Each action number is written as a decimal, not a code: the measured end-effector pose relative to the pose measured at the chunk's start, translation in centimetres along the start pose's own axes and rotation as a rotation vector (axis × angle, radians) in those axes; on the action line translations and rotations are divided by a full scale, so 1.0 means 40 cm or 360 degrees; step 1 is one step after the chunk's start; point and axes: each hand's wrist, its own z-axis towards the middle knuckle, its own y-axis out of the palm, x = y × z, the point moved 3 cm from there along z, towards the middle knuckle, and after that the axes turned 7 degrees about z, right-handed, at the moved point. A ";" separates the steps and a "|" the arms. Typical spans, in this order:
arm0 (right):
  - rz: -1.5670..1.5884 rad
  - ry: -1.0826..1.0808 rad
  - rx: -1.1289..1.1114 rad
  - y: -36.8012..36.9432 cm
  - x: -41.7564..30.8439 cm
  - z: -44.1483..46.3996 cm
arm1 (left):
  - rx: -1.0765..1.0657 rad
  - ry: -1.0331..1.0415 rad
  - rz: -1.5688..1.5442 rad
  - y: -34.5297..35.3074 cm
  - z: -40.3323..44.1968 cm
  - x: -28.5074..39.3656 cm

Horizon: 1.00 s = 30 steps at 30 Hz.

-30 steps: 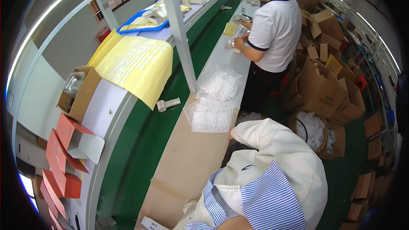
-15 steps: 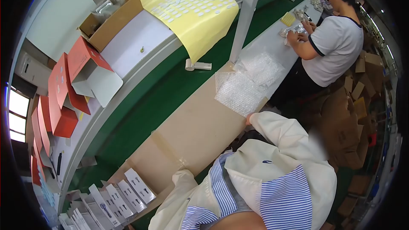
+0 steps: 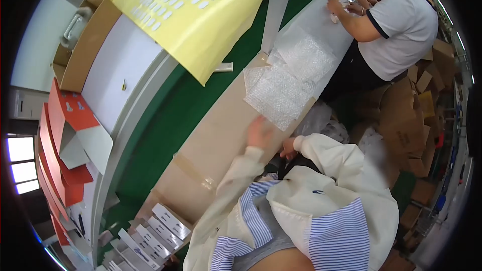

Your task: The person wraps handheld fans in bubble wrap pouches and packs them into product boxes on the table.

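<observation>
Over the brown cardboard-covered bench, my left hand is blurred by motion, just short of the near edge of the bubble wrap sheets. Its fingers are smeared, and nothing can be made out in them. My right hand is at the bench's right edge, below the bubble wrap, with its fingers curled downward. Whatever it may hold is hidden. Both arms wear cream sleeves.
A co-worker handles small parts at the far end. White boxes stand at the near end. Left, a side table carries red boxes, a cardboard box and a yellow sheet. Cartons lie right.
My left hand has come into view and reached forward over the bench toward the bubble wrap. My right hand has drawn back slightly from the bench edge. The view has shifted.
</observation>
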 end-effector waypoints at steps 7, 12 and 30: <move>-0.0039 -0.1055 0.0022 -0.193 -0.284 -0.206 | -0.0281 0.0796 0.0807 0.168 0.024 -0.012; -0.0152 -0.0962 0.1498 -0.450 -0.476 0.084 | -0.0342 0.0136 0.0646 -0.038 -0.151 -0.061; 0.0812 -0.0442 0.0452 -0.272 -0.549 0.062 | -0.0359 -0.0972 0.0589 -0.161 -0.288 -0.203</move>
